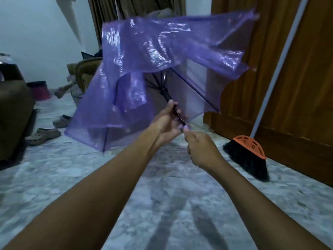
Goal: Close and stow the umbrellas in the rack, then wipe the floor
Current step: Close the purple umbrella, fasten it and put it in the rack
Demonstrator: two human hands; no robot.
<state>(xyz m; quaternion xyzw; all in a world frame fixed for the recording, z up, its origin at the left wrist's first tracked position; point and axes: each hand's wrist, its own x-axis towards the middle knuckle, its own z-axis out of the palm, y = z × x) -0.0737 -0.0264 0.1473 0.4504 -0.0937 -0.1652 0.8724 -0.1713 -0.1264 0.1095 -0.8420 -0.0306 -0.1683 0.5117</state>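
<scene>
A translucent purple umbrella (162, 51) hangs in the air ahead of me, its canopy half folded, crumpled and blurred, the black ribs showing underneath. My left hand (167, 121) grips the black shaft just below the runner. My right hand (200, 147) is curled round the handle end, closer to me and lower. The canopy's lower left edge hangs just above the floor. No umbrella rack is in view.
A broom (250, 156) with an orange head and black bristles leans on the wooden door (297, 78) at right. Brown clogs (43, 134) and a grey shoe (62, 120) lie on the marbled floor (162, 204) at left, beside a dark sofa (14, 114). An armchair and a red basin stand behind.
</scene>
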